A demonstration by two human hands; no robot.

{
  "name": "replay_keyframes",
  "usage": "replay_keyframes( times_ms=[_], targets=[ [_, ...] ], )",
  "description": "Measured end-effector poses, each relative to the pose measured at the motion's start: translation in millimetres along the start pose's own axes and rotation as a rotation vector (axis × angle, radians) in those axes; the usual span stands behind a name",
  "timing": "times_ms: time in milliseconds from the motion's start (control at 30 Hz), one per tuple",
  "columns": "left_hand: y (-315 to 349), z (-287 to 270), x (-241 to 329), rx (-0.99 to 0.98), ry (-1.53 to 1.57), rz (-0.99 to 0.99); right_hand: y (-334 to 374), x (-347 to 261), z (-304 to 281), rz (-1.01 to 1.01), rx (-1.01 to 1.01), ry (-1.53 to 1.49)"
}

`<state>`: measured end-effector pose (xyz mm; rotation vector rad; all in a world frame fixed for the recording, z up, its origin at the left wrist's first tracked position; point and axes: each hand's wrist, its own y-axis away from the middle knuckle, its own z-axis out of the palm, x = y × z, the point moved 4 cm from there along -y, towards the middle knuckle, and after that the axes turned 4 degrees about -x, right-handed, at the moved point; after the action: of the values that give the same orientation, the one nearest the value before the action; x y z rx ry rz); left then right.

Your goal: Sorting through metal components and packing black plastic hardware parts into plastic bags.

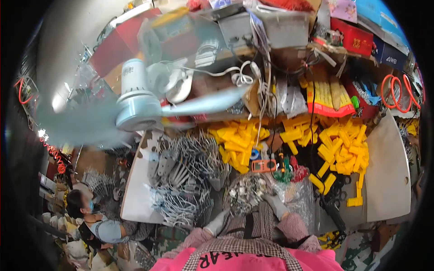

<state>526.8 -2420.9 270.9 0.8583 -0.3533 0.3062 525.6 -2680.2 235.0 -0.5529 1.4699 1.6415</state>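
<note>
The right hand [277, 206] is lying at four o'clock of the small metallic parts [246, 193], the left hand [217, 222] at seven; grip is not showing clearly. Parts are lying on checked cloth [266, 219], probably handling light, stiff, slippery; edges are likely suiting pinching.

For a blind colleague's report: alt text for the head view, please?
Gloved left hand and right hand flank small metallic parts at a cluttered workbench; grey pieces lie left, yellow pieces beyond and right. A blue fan shows upper left.

Workshop, heaped metal parts [247, 190], orange multimeter [264, 166]
</note>
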Motion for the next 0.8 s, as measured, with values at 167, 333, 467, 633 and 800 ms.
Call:
replay_keyframes(
  times_ms=[167, 333, 467, 633, 800],
  targets=[
    [-13, -10, 38, 0.252, -0.008, 0.235, -4, -50, 41, -0.112, -0.208, -0.134],
    [-5, -5, 46, 0.281, 0.148, 0.185, 11, -89, 57, -0.036, -0.334, -0.312],
    [-15, -20, 31, 0.288, 0.106, 0.279, 8, -98, 68, -0.142, -0.112, 0.13],
    [-9, 33, 40, 0.121, 0.207, 0.223, -59, -16, 32, -0.224, -0.138, -0.642],
    [-22, 19, 52, 0.214, 0.118, 0.261, -33, -60, 64, 0.078, -0.467, -1.34]
  ],
)
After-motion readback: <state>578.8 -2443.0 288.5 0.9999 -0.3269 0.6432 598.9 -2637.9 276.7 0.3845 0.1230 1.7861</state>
